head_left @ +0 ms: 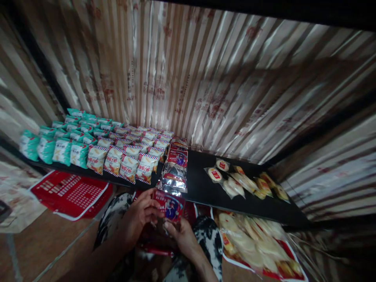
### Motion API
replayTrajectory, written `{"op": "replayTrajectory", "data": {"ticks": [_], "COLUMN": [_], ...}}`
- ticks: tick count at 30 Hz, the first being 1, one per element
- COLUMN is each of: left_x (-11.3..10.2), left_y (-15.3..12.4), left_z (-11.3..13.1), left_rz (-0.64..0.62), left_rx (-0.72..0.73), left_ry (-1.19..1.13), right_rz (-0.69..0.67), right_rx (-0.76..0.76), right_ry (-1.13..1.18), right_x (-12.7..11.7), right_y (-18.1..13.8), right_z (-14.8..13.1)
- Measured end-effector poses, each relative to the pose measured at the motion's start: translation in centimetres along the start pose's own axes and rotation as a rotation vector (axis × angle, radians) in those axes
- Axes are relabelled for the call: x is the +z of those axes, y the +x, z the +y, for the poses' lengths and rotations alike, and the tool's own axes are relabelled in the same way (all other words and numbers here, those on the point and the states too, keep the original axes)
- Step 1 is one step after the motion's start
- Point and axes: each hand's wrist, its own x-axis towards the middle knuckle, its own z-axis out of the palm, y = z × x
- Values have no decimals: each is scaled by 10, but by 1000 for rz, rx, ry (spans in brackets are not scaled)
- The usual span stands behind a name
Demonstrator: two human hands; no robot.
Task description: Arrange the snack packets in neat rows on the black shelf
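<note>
Head cam: you had a red-and-blue snack packet (170,205) low in the centre of the frame, just under the front edge of the black shelf (205,188). Your left hand (141,214) pinched its left side and your right hand (181,232) gripped the bottom. It looked light, crinkly and probably slick, so I'd say the edges were the spot to hold. A row of similar packets (176,166) sat right above. There was bare shelf to its right, before the clear-wrapped crackers (235,182).
</note>
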Motion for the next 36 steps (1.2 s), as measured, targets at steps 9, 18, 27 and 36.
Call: {"op": "replayTrajectory", "data": {"ticks": [9, 18, 27, 36], "left_x": [11, 23, 67, 93], "left_y": [-12, 14, 57, 147], "left_z": [-1, -46, -15, 22], "left_rz": [27, -58, -23, 140], "left_rx": [92, 94, 294, 416], "left_ry": [389, 439, 283, 424], "right_rz": [173, 358, 577, 632], "right_rx": [-57, -39, -200, -269], "right_ry": [236, 302, 238, -182], "right_x": [-16, -25, -58, -105], "right_y": [-14, -12, 40, 142], "right_z": [-54, -49, -77, -110]}}
